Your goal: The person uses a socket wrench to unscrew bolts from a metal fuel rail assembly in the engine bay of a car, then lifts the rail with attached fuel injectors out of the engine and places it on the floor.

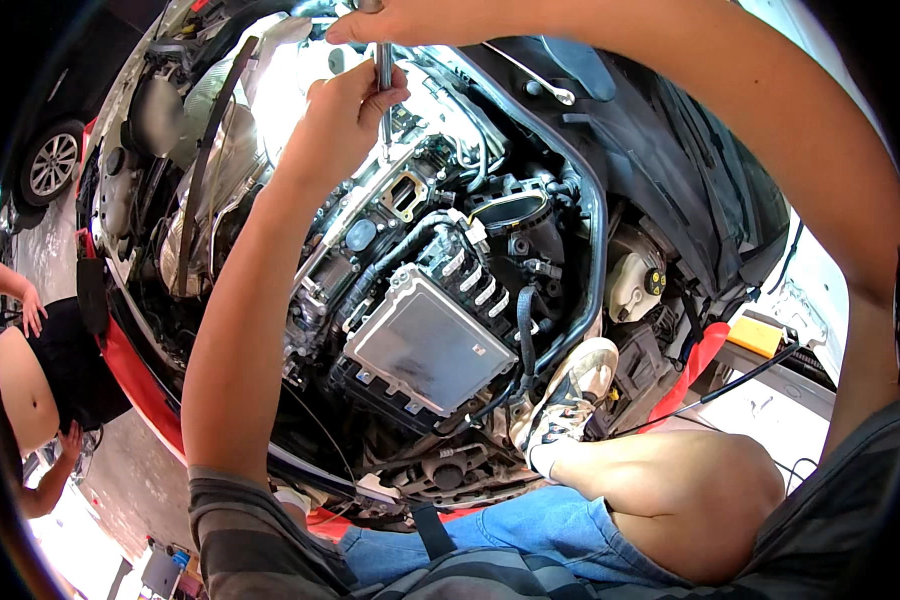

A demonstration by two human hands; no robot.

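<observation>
My left hand [355, 105] is closed round an upright metal extension bar [385, 140], which reaches down to the engine [360, 240] above a small rectangular port [405, 195]. Just above it, my right hand [390, 22] grips the top of the same metal tool at the upper edge of the view, its fingers partly cut off. A combination wrench [550, 85] lies slanted to the right, near the dark cowl. Lower in the bay sit a flat silver module [425, 340] and an open black oval duct [510, 212].
My shoe [580, 385] and bare leg rest in the engine bay. Red covers [135, 380] drape the car's body. A co-worker's hand [30, 305] and torso are at the left, near another car's wheel [55, 160]. A yellow box [755, 335] and cables are at the right.
</observation>
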